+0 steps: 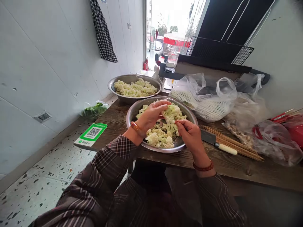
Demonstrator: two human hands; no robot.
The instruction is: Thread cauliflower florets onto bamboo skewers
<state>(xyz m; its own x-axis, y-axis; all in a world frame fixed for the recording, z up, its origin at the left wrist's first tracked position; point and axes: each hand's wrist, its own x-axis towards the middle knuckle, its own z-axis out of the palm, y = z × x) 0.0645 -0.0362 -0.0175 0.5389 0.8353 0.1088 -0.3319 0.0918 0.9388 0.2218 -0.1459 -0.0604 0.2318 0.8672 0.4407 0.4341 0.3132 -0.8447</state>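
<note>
Over the nearer metal bowl (pixel 129 118), my left hand (pixel 151 115) grips a piece of cauliflower (pixel 172 113) between thumb and fingers. My right hand (pixel 190 134) is closed in a pinch at the lower right side of that piece, touching it; what lies between its fingertips is too small or hidden to make out. Beneath both hands, loose cauliflower florets (pixel 159 140) lie in the bowl. Behind it stands a second metal bowl (pixel 112 86) holding more cauliflower (pixel 134 88), with thin sticks lying across and poking out.
Right of the bowl lie a cleaver (pixel 226 148) with a pale handle and a bundle of bamboo skewers (pixel 236 143). Plastic bags (pixel 210 101) crowd the table's back right. A green QR-code card (pixel 93 132) sits at the left edge; bagged greens (pixel 94 109) are beyond it, by the wall.
</note>
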